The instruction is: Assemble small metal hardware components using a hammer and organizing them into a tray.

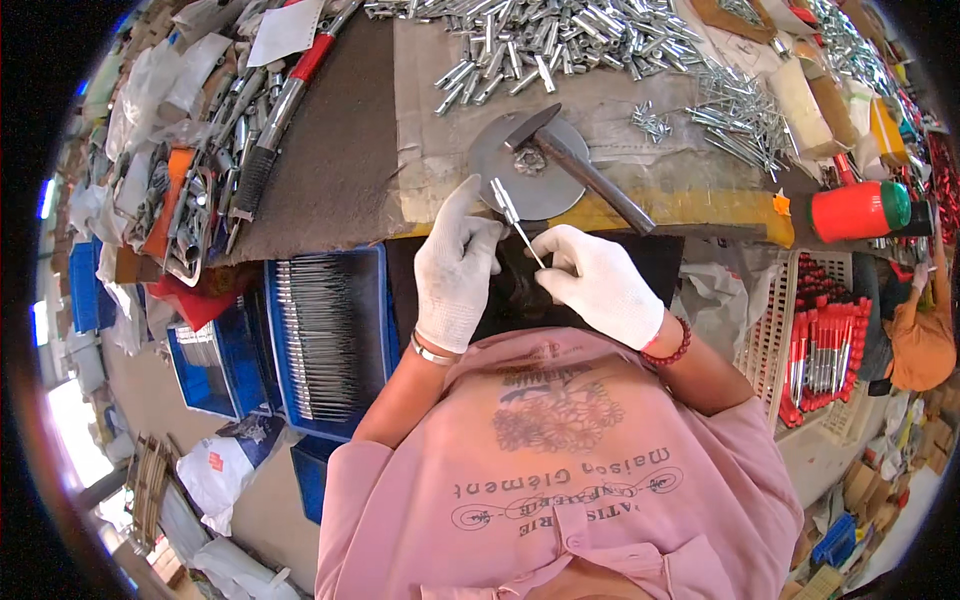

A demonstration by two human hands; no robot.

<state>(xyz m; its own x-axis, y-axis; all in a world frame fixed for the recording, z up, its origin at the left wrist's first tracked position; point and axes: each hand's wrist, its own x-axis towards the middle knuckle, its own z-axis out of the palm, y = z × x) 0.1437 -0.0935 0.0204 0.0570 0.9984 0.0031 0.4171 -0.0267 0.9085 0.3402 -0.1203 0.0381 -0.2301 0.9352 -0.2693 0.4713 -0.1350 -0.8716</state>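
Note:
Between the thumb and fingers of my white-gloved right hand (pixel 602 285) is the lower end of a thin metal rod (pixel 510 210). Thicker cylindrical sections form its upper part, which tilts up and left over a round grey metal disc (pixel 490 150). My left hand (pixel 455 265), also gloved, is beside the rod, its index finger stretched toward the disc's left edge and the other fingers loosely curled; I see nothing held in it. A hammer (pixel 590 178) lies across the disc, its dark head at the top and handle slanting down to the right.
Piles of metal sleeves (pixel 550 50) and screws (pixel 745 120) cover the bench's far side. Tools crowd its left, including a long red-and-silver tool (pixel 285 105). Below stand a blue crate of thin rods (pixel 318 335) and a basket of red-handled parts (pixel 828 340). A red-and-green spool (pixel 855 211) sits right.

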